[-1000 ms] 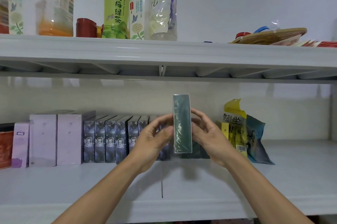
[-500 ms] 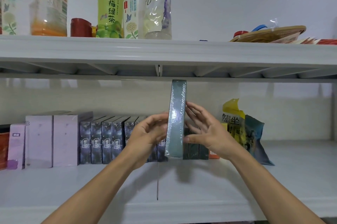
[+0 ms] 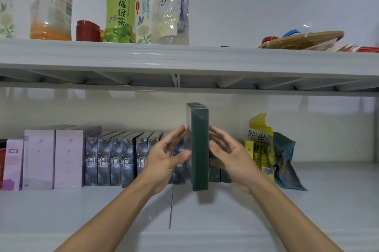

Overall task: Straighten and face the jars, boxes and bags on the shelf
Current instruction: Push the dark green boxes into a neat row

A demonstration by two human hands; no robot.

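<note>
Both hands hold a dark green box [image 3: 200, 147] upright between them, narrow edge toward the camera. Left hand [image 3: 167, 157] presses its thumb and fingertips against the box's left face, fingers lightly curled; right hand [image 3: 228, 156] meets the right face with its thumb and bent fingers. The box stands in front of the row behind it, its lower end close above the lower shelf [image 3: 123, 210]; whether it touches the board cannot be told. Clear film wraps the box and catches the light along its left side.

Largest in view are the two white shelves: the lower one under the hands, and the upper shelf [image 3: 184, 57] across the top. On the lower shelf, at left, two tall lilac boxes [image 3: 53, 157] stand side by side, with a smaller lilac box [image 3: 13, 163] just left of them. Next comes a row of dark blue boxes [image 3: 114, 161], upright and packed together, running right until the left hand hides them. Behind the right hand, more dark boxes [image 3: 219, 174] continue the row. Right of these a yellow bag [image 3: 261, 145] leans, touching a crumpled blue bag [image 3: 287, 165].

On the upper shelf, a green tea bottle [image 3: 121, 5] stands beside a small clear bottle [image 3: 147, 10] and a crushed clear bottle [image 3: 174, 5]; an orange bottle [image 3: 53, 3] and a red cap [image 3: 88, 30] sit further left. A woven tray [image 3: 303, 39] lies at right.
</note>
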